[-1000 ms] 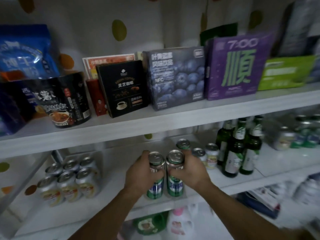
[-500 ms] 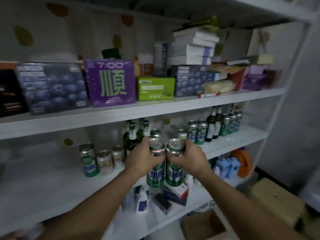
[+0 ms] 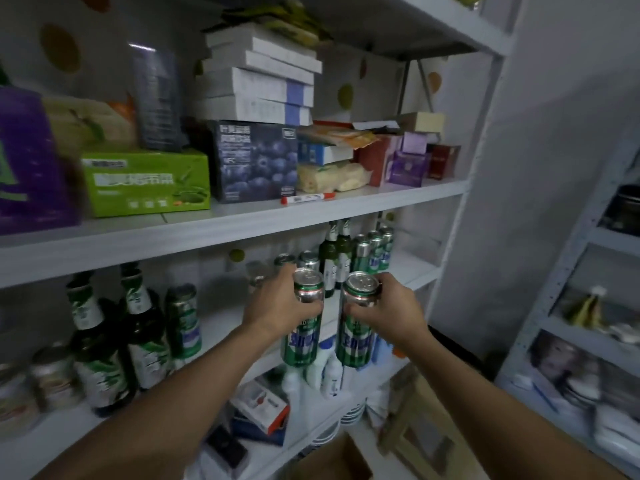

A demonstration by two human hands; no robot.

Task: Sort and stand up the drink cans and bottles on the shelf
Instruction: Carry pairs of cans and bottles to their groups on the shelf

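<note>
The left hand [image 3: 277, 306] grips one green can [image 3: 302, 341], the right hand [image 3: 393, 308] a second green can [image 3: 356, 341], both upright, label writing too blurry to read.

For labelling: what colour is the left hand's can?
The can is green with a blue label and a silver top; head view.
</note>
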